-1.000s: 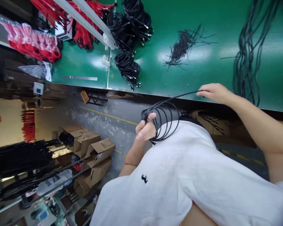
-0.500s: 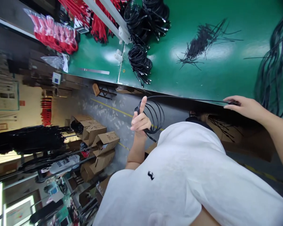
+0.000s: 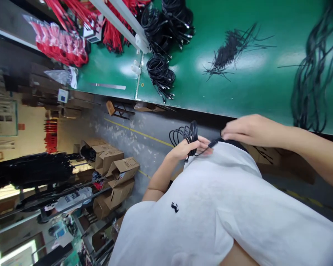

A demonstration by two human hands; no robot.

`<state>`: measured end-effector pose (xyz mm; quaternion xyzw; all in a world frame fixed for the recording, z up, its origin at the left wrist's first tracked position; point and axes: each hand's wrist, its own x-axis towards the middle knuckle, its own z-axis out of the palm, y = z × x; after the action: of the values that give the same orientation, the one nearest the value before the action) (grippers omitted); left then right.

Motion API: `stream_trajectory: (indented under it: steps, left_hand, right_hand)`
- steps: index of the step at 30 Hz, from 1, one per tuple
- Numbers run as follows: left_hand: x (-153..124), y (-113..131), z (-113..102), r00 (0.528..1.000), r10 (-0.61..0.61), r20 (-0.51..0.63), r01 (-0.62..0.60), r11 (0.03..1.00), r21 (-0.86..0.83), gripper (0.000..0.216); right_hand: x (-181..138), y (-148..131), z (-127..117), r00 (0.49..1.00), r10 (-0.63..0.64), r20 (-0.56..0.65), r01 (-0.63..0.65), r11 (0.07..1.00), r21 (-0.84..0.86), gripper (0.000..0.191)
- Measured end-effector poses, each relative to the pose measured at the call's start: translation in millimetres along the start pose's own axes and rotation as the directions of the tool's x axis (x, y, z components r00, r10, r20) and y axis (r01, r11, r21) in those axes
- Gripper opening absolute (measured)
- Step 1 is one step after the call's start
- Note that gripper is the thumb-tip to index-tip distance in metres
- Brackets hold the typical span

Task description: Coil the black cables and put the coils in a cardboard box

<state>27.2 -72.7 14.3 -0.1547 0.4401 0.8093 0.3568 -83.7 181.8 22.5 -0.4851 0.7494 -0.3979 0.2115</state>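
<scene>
My left hand (image 3: 186,148) is closed around a coiled black cable (image 3: 192,135), whose loops stand up above the fingers. From the coil, a short length of the same cable runs right to a thicker black end piece beside my right hand (image 3: 245,129). The fingers of my right hand are pinched together at that end of the cable, though their tips are slightly blurred. Both hands are in front of the white shirt, just off the edge of the green table (image 3: 211,99).
Coiled black cable bundles (image 3: 160,72) lie on the table. Thin black ties (image 3: 229,50) are heaped right of them. Long loose black cables (image 3: 309,81) hang near the right edge. Red bagged items (image 3: 61,44) sit at upper left; cardboard boxes (image 3: 124,166) stand on the floor.
My right hand has moved left, bringing the cable's stretched end in to the coil. My left hand has shifted right and turned, its raised finger now closed round the loops.
</scene>
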Motion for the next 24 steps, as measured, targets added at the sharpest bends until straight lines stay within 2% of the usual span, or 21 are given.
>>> stream_trajectory:
  steps: [2,5,7,8,9,10,11,12,13,15,16,17,19,21,24]
  left_hand:
    - [0.8,-7.2,3.5,0.988,-0.087,0.127,0.081,0.996,0.046,0.049]
    - [0.7,-13.1,7.1,0.976,-0.097,0.193,0.091,0.995,0.035,0.048]
    - [0.2,-13.6,8.9,0.979,-0.091,0.181,0.094,0.996,-0.01,0.042]
    - [-0.5,-12.7,9.8,0.982,-0.093,0.161,0.1,0.994,-0.038,0.038]
    - [-1.4,-11.0,10.9,0.987,-0.096,0.13,0.106,0.992,-0.072,0.034]
    - [-2.5,-8.5,12.3,0.991,-0.096,0.091,0.106,0.988,-0.113,0.031]
    - [-3.5,-5.7,13.9,0.994,-0.093,0.049,0.1,0.982,-0.162,0.031]
    - [-4.3,-2.7,15.9,0.995,-0.095,0.011,0.095,0.973,-0.212,0.035]
    - [-4.5,0.0,18.1,0.995,-0.102,-0.013,0.095,0.962,-0.255,0.039]
    - [-2.8,3.6,23.1,0.991,-0.134,0.003,0.129,0.944,-0.305,0.046]
    - [-0.9,3.9,25.7,0.987,-0.154,0.052,0.163,0.938,-0.306,0.048]
    - [1.5,3.4,28.0,0.977,-0.175,0.123,0.204,0.935,-0.29,0.049]
    - [6.0,0.2,31.8,0.931,-0.217,0.293,0.287,0.931,-0.223,0.052]
    - [8.8,-3.6,33.8,0.866,-0.243,0.438,0.338,0.929,-0.153,0.054]
    - [8.8,-4.4,34.2,0.804,-0.236,0.546,0.341,0.935,-0.098,0.053]
  right_hand:
    - [18.0,11.7,-4.5,1.0,0.013,0.022,-0.012,1.0,-0.027,0.043]
    - [26.9,33.2,-2.1,1.0,0.014,-0.009,-0.014,1.0,-0.017,0.038]
    - [23.0,40.3,2.8,0.989,0.035,-0.146,-0.038,0.999,-0.021,0.034]
    - [18.9,41.8,6.0,0.961,0.066,-0.268,-0.077,0.997,-0.03,0.032]
    - [14.0,42.8,10.2,0.907,0.111,-0.406,-0.133,0.991,-0.027,0.033]
    - [9.2,43.9,15.8,0.835,0.166,-0.525,-0.193,0.981,0.004,0.037]
    - [5.1,45.3,23.4,0.77,0.233,-0.594,-0.24,0.968,0.069,0.044]
    - [2.8,47.1,33.0,0.744,0.305,-0.594,-0.261,0.952,0.162,0.049]
    - [3.0,48.9,44.5,0.767,0.365,-0.528,-0.26,0.929,0.265,0.053]
    - [12.7,49.9,69.6,0.872,0.379,-0.309,-0.225,0.872,0.434,0.063]
    - [21.9,48.2,80.7,0.913,0.335,-0.232,-0.19,0.853,0.486,0.068]
    - [33.2,44.6,88.9,0.94,0.274,-0.204,-0.134,0.845,0.518,0.069]
    - [57.4,32.5,93.1,0.967,0.105,-0.232,0.032,0.854,0.52,0.057]
    - [76.7,16.9,81.4,0.968,-0.115,-0.224,0.207,0.869,0.45,0.035]
    - [87.2,-5.0,51.6,0.912,-0.392,-0.119,0.409,0.876,0.255,0.022]
